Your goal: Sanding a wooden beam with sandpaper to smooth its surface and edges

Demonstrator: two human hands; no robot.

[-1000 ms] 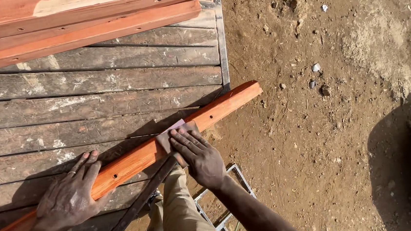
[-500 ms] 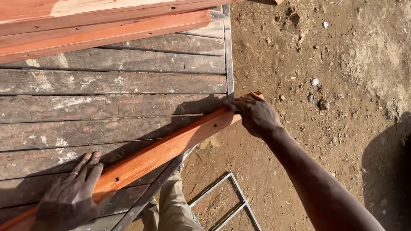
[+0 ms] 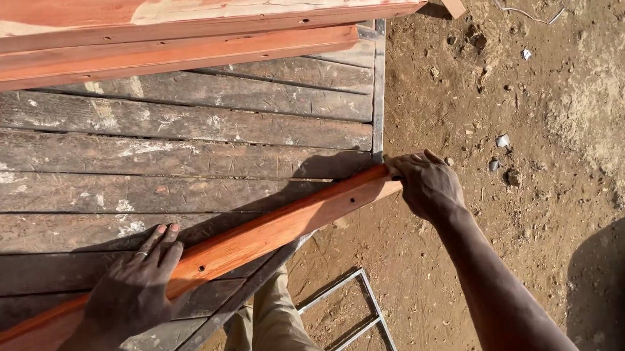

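Slanting lower-left to upper-right, red plank (image 3: 258, 239); right hand (image 3: 426, 185) fingers grip its end, left hand (image 3: 134, 290) flat.

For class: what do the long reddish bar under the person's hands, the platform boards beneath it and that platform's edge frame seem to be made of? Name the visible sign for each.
Reddish bar: apparently wood, smooth with an orange-red stain or paint; grain barely shows.
Platform boards: weathered grey wood, rough and unfinished; grain, cracks and pale smears show.
Edge frame: probably metal, a thin dark straight strip along the board ends.

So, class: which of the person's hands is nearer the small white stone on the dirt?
Right. The right hand grips the plank's end, just left of the white stone; the left hand rests far along the plank.
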